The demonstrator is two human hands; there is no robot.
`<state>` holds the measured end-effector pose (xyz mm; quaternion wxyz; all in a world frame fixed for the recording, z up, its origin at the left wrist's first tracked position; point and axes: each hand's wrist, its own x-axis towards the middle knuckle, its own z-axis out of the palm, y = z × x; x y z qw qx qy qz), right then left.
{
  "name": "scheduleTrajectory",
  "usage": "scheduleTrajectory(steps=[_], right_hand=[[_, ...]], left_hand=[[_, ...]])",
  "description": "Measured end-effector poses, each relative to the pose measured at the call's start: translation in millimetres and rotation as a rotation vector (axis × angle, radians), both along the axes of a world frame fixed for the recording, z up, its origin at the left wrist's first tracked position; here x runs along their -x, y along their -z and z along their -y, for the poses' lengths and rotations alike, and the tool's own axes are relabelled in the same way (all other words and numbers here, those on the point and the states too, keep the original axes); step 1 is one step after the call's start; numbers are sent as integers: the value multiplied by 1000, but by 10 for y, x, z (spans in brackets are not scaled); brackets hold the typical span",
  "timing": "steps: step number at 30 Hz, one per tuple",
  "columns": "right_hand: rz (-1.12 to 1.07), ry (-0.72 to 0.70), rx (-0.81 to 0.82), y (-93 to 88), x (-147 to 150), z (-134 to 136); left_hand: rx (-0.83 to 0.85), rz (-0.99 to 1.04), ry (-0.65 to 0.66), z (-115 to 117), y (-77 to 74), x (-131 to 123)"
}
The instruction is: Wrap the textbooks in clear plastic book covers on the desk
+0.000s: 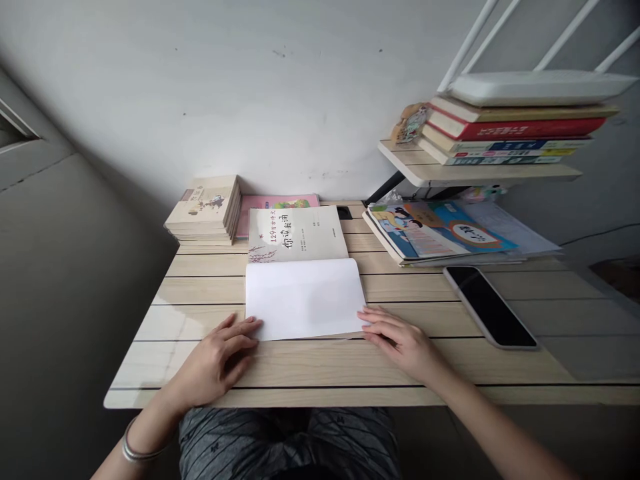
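An open book [306,298] lies on the wooden table before me, its near page blank white and its far page printed with large characters and a pink branch. At the near left corner of the blank page, my left hand [217,360] touches the paper with its fingertips, fingers a little apart. My right hand [400,340] rests at the near right corner, its fingers spread with the tips on the page edge. Neither hand is wrapped round anything.
Small books are stacked [207,207] at the back left, beside a pink book [280,201]. Workbooks [440,230] and a phone [490,307] lie right. Above them, a shelf [420,170] holds more books [520,130]. The table [310,387] ends close to my lap.
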<state>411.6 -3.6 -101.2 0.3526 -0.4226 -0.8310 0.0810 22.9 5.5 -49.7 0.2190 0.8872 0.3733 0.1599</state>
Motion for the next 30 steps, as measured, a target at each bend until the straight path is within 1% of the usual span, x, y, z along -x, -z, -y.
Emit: scheduleTrajectory(steps=[6, 9, 14, 17, 22, 27, 30], right_hand=[[-99, 97, 74, 62, 1, 33], [-128, 125, 93, 72, 15, 49], [-140, 168, 122, 67, 60, 59], [-159, 204, 121, 45, 104, 59], [-193, 237, 140, 27, 155, 60], [-225, 291, 186, 59, 169, 63], [-219, 327, 178, 56, 183, 48]], left_hand=[[-52, 26, -119, 68, 148, -46], [-71, 51, -178, 77, 198, -76], [-92, 94, -254, 89, 198, -135], [-107, 105, -322, 103, 195, -174], [-127, 116, -441, 136, 242, -225], [-137, 125, -503, 154, 282, -266], [-136, 100, -555, 167, 280, -295]])
